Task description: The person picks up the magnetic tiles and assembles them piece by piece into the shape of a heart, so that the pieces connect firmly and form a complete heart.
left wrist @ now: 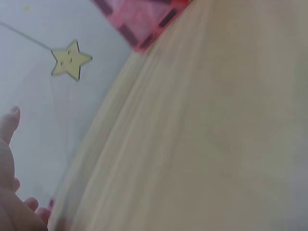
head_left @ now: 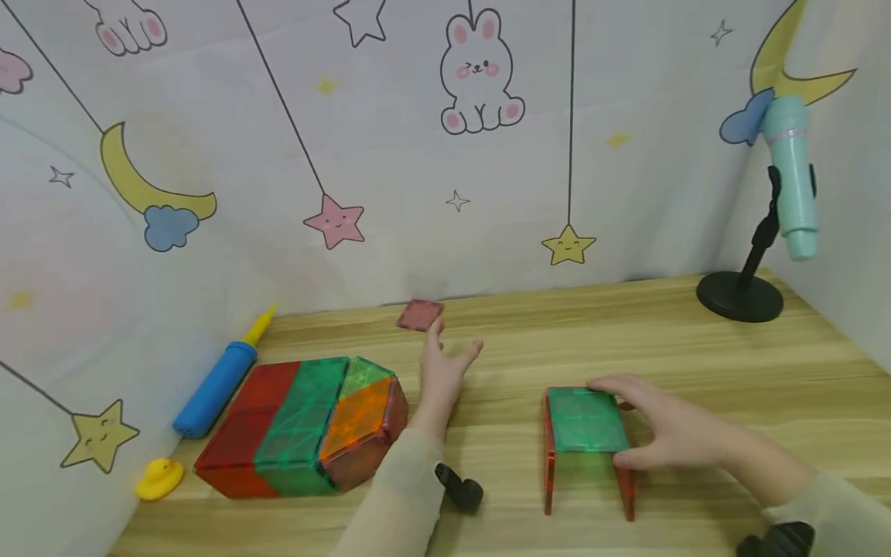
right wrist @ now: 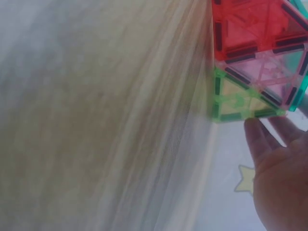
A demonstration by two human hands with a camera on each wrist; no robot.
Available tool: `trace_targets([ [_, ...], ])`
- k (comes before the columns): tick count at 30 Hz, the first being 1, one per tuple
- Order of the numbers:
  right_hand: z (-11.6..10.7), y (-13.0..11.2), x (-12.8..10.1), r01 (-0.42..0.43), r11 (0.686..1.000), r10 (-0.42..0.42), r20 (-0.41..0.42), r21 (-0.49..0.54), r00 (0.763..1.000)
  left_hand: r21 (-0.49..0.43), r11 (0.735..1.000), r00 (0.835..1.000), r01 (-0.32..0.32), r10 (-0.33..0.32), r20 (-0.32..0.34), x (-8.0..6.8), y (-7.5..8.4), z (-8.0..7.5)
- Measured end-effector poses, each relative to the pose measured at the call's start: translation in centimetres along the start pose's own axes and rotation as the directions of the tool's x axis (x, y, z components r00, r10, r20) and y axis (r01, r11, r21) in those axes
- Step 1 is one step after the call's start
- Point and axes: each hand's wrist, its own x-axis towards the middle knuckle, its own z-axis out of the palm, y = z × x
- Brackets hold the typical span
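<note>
Pink tile (head_left: 420, 315) lies beyond the spread left hand (head_left: 442, 371); right hand (head_left: 661, 425) grips the green-topped arch (head_left: 586, 422).

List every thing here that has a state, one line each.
left hand: open, fingers spread, reaching toward the small red tile
small red tile: flat on the table, untouched
right hand: grips the green tile
green tile: lies across two upright red tiles
large tile block: assembled, resting on the table
microphone: clipped in its stand
</note>
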Motion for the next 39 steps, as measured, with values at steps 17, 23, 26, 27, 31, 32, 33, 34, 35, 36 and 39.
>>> trace_targets([
  [17,0.9,0.6,0.9,0.010,0.999,-0.011,0.023,0.043,1.000,0.491,0.862,0.990,0.125,-0.143,-0.002,3.9,-0.6,-1.7],
  [23,0.4,1.0,0.2,-0.017,0.998,0.016,0.019,0.065,1.000,0.560,0.827,0.972,-0.044,-0.094,0.215,0.4,0.8,-0.8],
  [26,0.0,1.1,-0.1,-0.041,0.998,0.040,0.019,0.055,0.999,0.540,0.822,0.929,-0.181,-0.036,0.368,-1.6,1.4,-0.8],
  [27,-0.1,1.1,-0.2,-0.045,0.998,0.043,0.021,0.053,0.999,0.521,0.826,0.913,-0.217,-0.017,0.407,-2.1,1.6,-0.9],
  [31,-0.1,0.9,-0.1,-0.043,0.998,0.042,0.019,0.038,0.999,0.508,0.796,0.881,-0.329,0.065,0.469,-3.3,1.8,-1.6],
  [32,-0.1,0.8,-0.1,-0.037,0.999,0.036,0.015,0.036,0.999,0.520,0.777,0.872,-0.354,0.074,0.483,-3.3,1.7,-1.7],
  [33,0.0,0.8,-0.1,-0.029,0.999,0.029,0.010,0.033,1.000,0.534,0.758,0.864,-0.375,0.077,0.497,-3.3,1.6,-1.8],
  [34,0.0,0.9,-0.1,-0.026,0.999,0.026,0.005,0.030,1.000,0.556,0.731,0.856,-0.395,0.073,0.512,-3.2,1.5,-1.7],
  [35,0.0,0.9,-0.2,-0.019,0.999,0.019,-0.001,0.027,1.000,0.576,0.705,0.845,-0.415,0.064,0.531,-3.1,1.4,-1.6],
  [36,0.0,1.0,-0.2,-0.014,1.000,0.014,-0.003,0.024,1.000,0.586,0.689,0.834,-0.425,0.046,0.551,-3.1,1.3,-1.6],
  [39,-0.1,1.0,-0.3,-0.005,1.000,0.006,-0.009,0.023,1.000,0.593,0.667,0.806,-0.451,0.021,0.591,-2.9,1.3,-1.6],
])
